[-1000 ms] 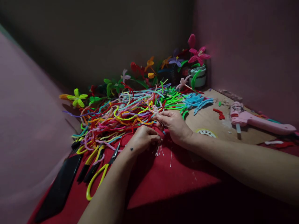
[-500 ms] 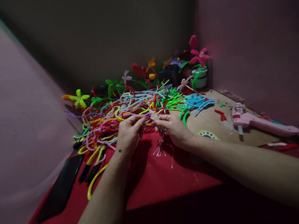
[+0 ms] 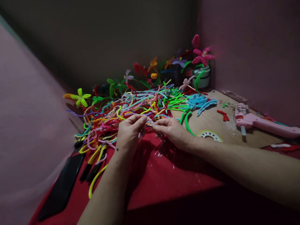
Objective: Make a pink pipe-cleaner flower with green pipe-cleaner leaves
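Between my hands is a small bunch of pale, bead-tipped flower stamens (image 3: pixel 150 122), its heads tilted toward the left. My right hand (image 3: pixel 174 131) pinches the bunch from the right, with the thin stems partly hidden under the fingers. On the other side my left hand (image 3: pixel 130 132) is closed, thumb and forefinger pinched at the stamen heads. Thin dark lines show below its fingers; I cannot make out what they are. Loose white stamens (image 3: pixel 160 152) lie fanned on the red cloth (image 3: pixel 168 184) just below my right hand, and a single one (image 3: pixel 174 158) lies apart.
Behind my hands spreads a tangled heap of coloured pipe cleaners (image 3: pixel 136 101), with pipe-cleaner flowers (image 3: pixel 81 97) along the wall. A pink glue gun (image 3: pixel 262 120) and a tape roll (image 3: pixel 209 135) rest on a brown board (image 3: pixel 222 128). Yellow-black pliers (image 3: pixel 93 165) and a black flat object (image 3: pixel 61 187) lie left.
The stamen bunch has tipped from upright toward the left and down, and its heads now meet my left fingertips. My hands have otherwise stayed nearly in place; the view has shifted slightly.
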The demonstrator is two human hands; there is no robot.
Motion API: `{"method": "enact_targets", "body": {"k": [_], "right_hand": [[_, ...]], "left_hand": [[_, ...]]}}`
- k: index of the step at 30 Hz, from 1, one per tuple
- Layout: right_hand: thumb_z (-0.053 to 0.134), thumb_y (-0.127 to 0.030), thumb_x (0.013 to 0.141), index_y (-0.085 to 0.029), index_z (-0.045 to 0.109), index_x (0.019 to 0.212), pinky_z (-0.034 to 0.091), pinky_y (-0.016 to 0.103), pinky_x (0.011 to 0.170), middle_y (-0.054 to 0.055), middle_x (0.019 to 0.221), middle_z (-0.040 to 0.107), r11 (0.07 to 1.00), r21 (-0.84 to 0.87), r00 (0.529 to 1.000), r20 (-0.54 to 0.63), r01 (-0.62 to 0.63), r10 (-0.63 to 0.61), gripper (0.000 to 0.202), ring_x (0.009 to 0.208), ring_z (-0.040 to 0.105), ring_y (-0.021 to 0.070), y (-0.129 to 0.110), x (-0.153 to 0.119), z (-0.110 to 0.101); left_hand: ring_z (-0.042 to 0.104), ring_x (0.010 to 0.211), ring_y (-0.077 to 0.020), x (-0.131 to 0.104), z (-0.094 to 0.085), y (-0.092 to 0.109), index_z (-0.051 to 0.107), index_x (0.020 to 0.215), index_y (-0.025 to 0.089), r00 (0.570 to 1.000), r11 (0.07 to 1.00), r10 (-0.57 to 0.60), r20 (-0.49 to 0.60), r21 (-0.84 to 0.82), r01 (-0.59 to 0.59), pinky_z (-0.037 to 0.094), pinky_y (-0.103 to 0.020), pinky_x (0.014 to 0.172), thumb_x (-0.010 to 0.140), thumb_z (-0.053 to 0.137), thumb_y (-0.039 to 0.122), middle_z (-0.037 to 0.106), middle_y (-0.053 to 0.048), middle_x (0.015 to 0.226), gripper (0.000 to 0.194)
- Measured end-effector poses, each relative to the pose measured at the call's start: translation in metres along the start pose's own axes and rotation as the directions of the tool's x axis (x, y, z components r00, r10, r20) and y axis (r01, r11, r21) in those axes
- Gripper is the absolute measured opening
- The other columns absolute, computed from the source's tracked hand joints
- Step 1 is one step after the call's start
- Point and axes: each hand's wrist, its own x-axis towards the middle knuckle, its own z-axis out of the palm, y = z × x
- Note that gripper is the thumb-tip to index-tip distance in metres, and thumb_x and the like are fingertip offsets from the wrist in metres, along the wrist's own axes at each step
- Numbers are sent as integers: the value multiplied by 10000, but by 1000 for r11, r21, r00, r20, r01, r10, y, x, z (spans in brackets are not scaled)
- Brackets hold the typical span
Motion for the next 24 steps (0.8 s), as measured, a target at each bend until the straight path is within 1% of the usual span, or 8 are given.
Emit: {"method": "enact_targets", "body": {"k": [6, 12, 15, 17, 19, 20, 22, 24], "right_hand": [[504, -279, 747, -143, 530, 568, 273, 229, 457, -15, 514, 482, 1000, -24, 1000, -1, -8, 8, 226, 449, 375, 64, 0, 0, -1], [499, -256, 756, -139, 531, 560, 268, 226, 450, -13, 513, 487, 1000, -23, 1000, 6, -8, 9, 230, 443, 372, 59, 0, 0, 0], [502, -243, 755, -136, 532, 558, 268, 227, 449, -12, 512, 488, 1000, -13, 1000, -2, -24, 24, 226, 438, 368, 58, -2, 0, 0], [507, -238, 752, -134, 540, 572, 264, 224, 441, -13, 509, 490, 999, 4, 999, -21, -51, 51, 210, 430, 361, 56, -2, 0, 0], [518, -244, 747, -132, 556, 604, 263, 220, 434, -15, 510, 496, 997, 42, 996, -58, -66, 68, 186, 426, 362, 56, -2, 1, 0], [523, -246, 742, -131, 564, 618, 266, 219, 433, -15, 510, 498, 996, 70, 995, -81, -60, 65, 175, 426, 367, 56, -2, 1, -1], [528, -238, 730, -128, 576, 635, 277, 217, 435, -18, 502, 496, 990, 137, 991, -129, -30, 47, 153, 429, 378, 60, 0, 3, -2], [525, -224, 719, -129, 579, 634, 283, 217, 435, -21, 490, 492, 982, 189, 987, -156, -12, 42, 139, 428, 383, 62, 2, 4, -3]], "left_hand": [[390, 401, -52, 1, 0, -2, 583, 662, 129, 999, 998, 29, -46, 53, -27, 299, -181, 389, 647, 666, 265, 472, 42, 469, 160], [374, 409, -39, 2, 0, -3, 543, 635, 126, 999, 1000, 12, -33, -23, -13, 311, -170, 385, 653, 663, 246, 438, 50, 499, 170], [353, 381, -39, 4, -1, 0, 509, 616, 136, 994, 998, 40, -99, -43, -44, 301, -170, 356, 659, 654, 257, 417, 58, 484, 193], [379, 387, -46, 6, -5, 3, 498, 623, 144, 983, 992, 71, -172, -93, -88, 308, -172, 345, 650, 656, 274, 443, 50, 509, 206], [416, 405, -54, 8, -12, 6, 505, 634, 141, 979, 990, 61, -195, -116, -85, 316, -172, 340, 633, 663, 281, 486, 33, 551, 210], [424, 405, -56, 8, -16, 7, 514, 636, 137, 986, 994, 23, -166, -100, -40, 312, -171, 335, 626, 666, 278, 502, 25, 562, 207], [412, 371, -56, 8, -22, 10, 535, 627, 131, 991, 991, -130, -23, 11, 131, 289, -171, 321, 625, 663, 278, 510, 18, 530, 195], [380, 324, -56, 7, -22, 10, 550, 587, 126, 942, 936, -305, 137, 224, 271, 251, -173, 308, 634, 654, 279, 493, 16, 452, 191]]}}
